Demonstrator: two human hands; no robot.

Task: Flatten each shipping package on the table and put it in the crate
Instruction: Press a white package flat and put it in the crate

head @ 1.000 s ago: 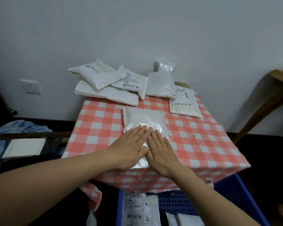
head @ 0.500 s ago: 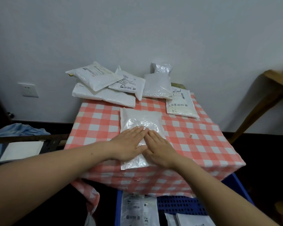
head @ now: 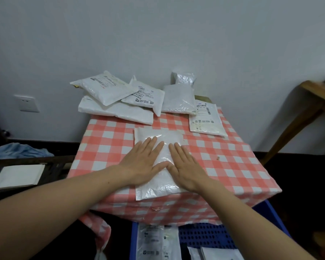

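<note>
Package [head: 162,155] pressed under flat hands [head: 141,166] [head: 186,168]; fingers straight.

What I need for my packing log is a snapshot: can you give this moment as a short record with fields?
left hand: flat, palm down, pressing the package
right hand: flat, palm down, pressing the same package
package: white, at the table's near edge, under both hands
table: covered in a red-and-white check
back pile: more packages along the far edge
crate: blue, below the near edge, some packages already inside
</note>
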